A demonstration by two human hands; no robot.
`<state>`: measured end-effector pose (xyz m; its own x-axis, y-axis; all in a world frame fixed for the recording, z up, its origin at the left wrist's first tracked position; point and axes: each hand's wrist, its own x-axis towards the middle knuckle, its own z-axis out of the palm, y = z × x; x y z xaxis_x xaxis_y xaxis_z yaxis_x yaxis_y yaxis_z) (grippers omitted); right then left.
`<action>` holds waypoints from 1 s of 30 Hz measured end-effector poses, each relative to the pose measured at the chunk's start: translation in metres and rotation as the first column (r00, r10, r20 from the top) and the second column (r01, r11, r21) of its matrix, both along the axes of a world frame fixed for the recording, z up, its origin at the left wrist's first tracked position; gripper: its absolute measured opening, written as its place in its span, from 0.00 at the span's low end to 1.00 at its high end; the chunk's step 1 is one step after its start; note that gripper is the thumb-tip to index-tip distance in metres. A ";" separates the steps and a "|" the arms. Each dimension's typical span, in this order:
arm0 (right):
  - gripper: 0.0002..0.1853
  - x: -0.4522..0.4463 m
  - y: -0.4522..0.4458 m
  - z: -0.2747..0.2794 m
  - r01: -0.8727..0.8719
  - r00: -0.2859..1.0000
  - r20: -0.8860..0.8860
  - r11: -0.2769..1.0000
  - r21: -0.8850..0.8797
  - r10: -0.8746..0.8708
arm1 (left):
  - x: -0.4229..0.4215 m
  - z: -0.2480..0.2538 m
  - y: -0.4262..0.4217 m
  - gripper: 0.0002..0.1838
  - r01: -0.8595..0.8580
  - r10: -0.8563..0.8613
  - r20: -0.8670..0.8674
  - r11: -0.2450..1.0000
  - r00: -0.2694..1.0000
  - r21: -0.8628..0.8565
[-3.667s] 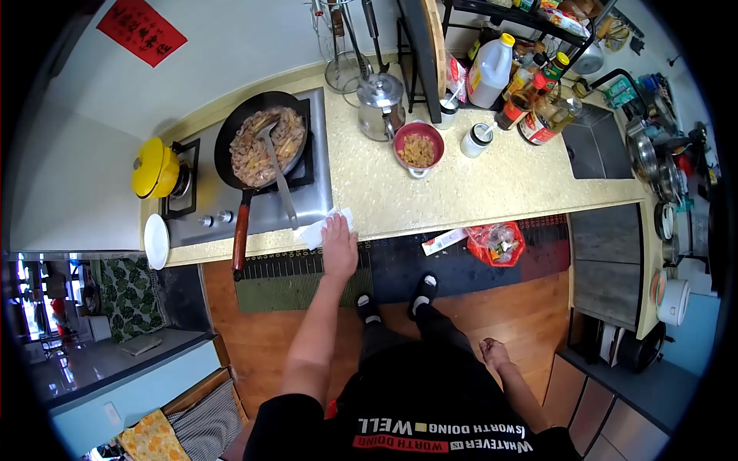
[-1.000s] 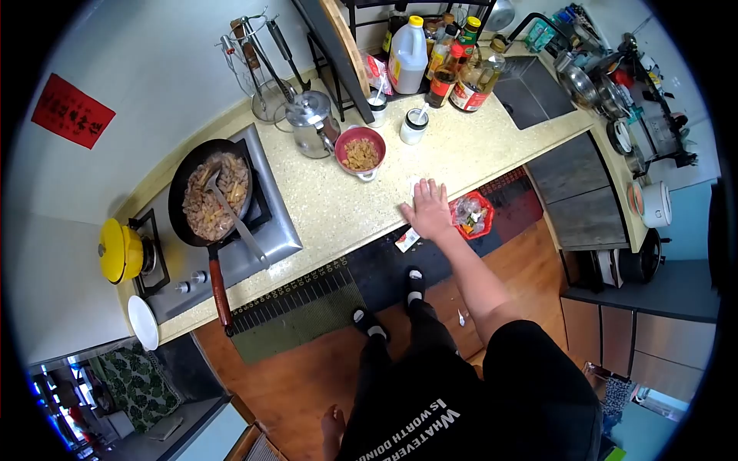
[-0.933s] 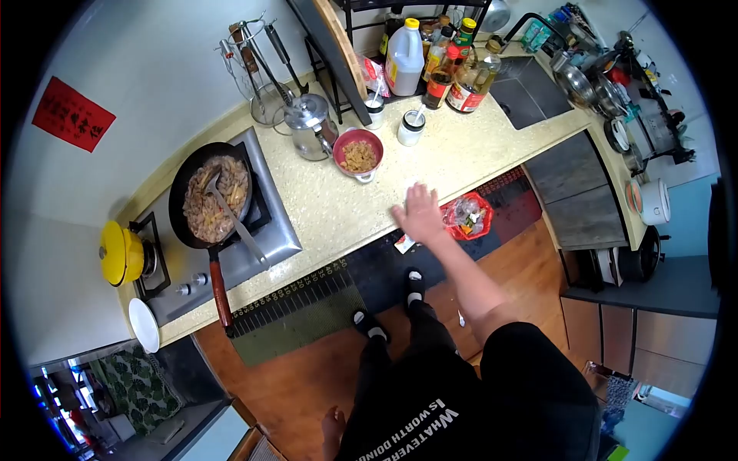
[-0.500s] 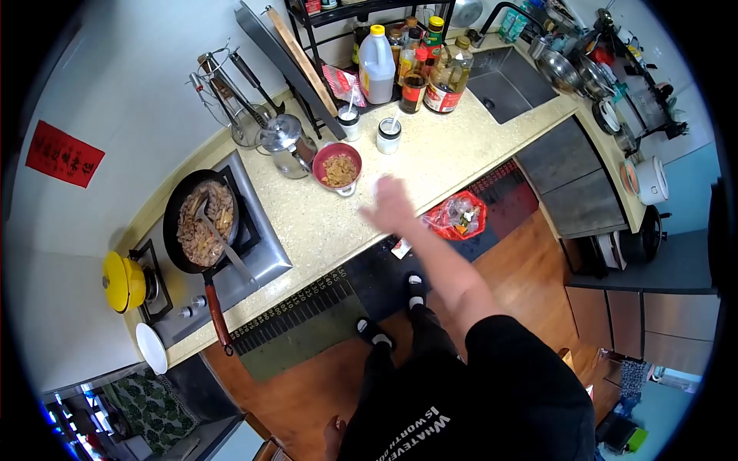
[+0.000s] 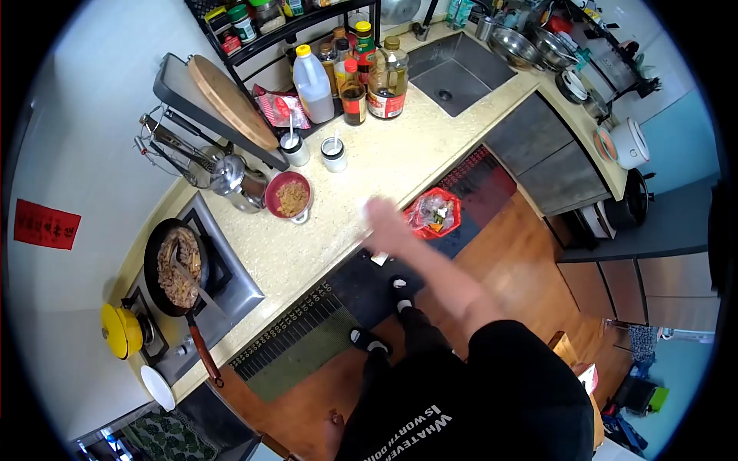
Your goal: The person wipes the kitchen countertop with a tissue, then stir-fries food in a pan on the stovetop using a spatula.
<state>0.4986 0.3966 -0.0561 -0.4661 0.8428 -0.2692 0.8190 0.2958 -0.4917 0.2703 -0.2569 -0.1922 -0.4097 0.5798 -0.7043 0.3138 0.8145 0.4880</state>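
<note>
My right hand reaches over the front edge of the counter, smeared by motion. A pale white patch shows at its fingertips, too blurred to name; I cannot tell whether the fingers grip it. To its left stands a red bowl with brown minced food in it. Two small white jars with spoons in them stand behind the bowl. My left hand hangs low beside my body, mostly hidden by the black shirt, and its fingers are unclear.
On the stove, a frying pan holds cooked meat and a spatula. A yellow pot is on the other burner. Bottles line the back near the sink. A red bag-lined bin sits below the counter edge.
The camera view has shifted, so the counter things appear farther left. My right hand has moved away from the red bowl to the right, toward the counter's front edge.
</note>
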 end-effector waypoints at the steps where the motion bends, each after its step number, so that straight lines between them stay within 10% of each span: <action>1: 0.49 0.028 0.035 -0.030 0.083 0.980 0.171 0.988 0.128 -0.104 | -0.002 -0.008 0.001 0.21 0.024 -0.025 -0.016 0.999 1.000 -0.036; 3: 0.48 0.075 0.079 -0.060 0.116 0.937 0.279 0.939 0.323 -0.211 | 0.002 0.003 0.013 0.20 0.054 -0.060 -0.065 0.995 0.996 -0.078; 6: 0.48 0.054 0.084 -0.041 0.184 0.920 0.318 0.968 0.168 -0.230 | 0.019 0.039 0.056 0.20 0.055 -0.057 -0.086 0.998 0.995 -0.027; 10: 0.44 -0.020 0.027 -0.024 -0.206 0.975 -0.086 0.978 0.011 0.206 | 0.012 0.011 0.079 0.19 0.024 -0.025 -0.038 0.999 0.999 -0.036; 11: 0.42 -0.035 0.015 -0.103 -0.237 0.950 -0.092 0.880 0.412 0.299 | 0.015 0.020 0.096 0.19 0.038 -0.043 -0.042 0.994 0.998 -0.103; 13: 0.42 -0.015 0.051 -0.056 -0.187 0.978 -0.069 0.976 0.114 0.195 | 0.029 0.067 0.146 0.18 0.032 -0.038 -0.090 0.998 0.995 -0.060; 17: 0.42 0.090 0.126 -0.030 0.110 0.976 0.171 0.986 0.129 -0.131 | 0.047 0.077 0.164 0.17 -0.044 0.061 -0.159 0.993 0.985 0.110; 19: 0.43 0.136 0.137 -0.121 0.044 0.970 0.162 0.788 0.614 -0.181 | 0.051 0.080 0.162 0.18 -0.067 0.071 -0.097 0.997 0.993 0.044; 22: 0.45 0.112 0.111 -0.085 0.140 0.951 0.218 0.935 0.325 -0.218 | 0.054 0.062 0.148 0.18 -0.228 0.230 0.078 0.973 0.970 -0.026; 23: 0.46 0.097 0.092 -0.006 0.073 0.978 0.195 0.997 -0.021 -0.068 | 0.050 0.051 0.144 0.18 -0.293 0.298 0.148 0.955 0.943 -0.052; 26: 0.46 0.057 0.023 -0.043 -0.323 0.939 0.159 0.941 0.102 0.305 | 0.029 0.037 0.145 0.17 0.025 -0.016 0.101 0.996 0.995 -0.087; 30: 0.44 0.097 0.043 -0.024 -0.301 0.929 0.255 0.948 0.106 0.267 | 0.030 0.070 0.186 0.17 0.023 -0.023 -0.035 1.000 0.999 0.001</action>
<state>0.5960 0.4396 -0.0799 -0.6296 0.7214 -0.2884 0.7769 0.5853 -0.2321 0.3003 -0.0711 -0.1222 -0.4210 0.5900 -0.6889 0.3492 0.8064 0.4772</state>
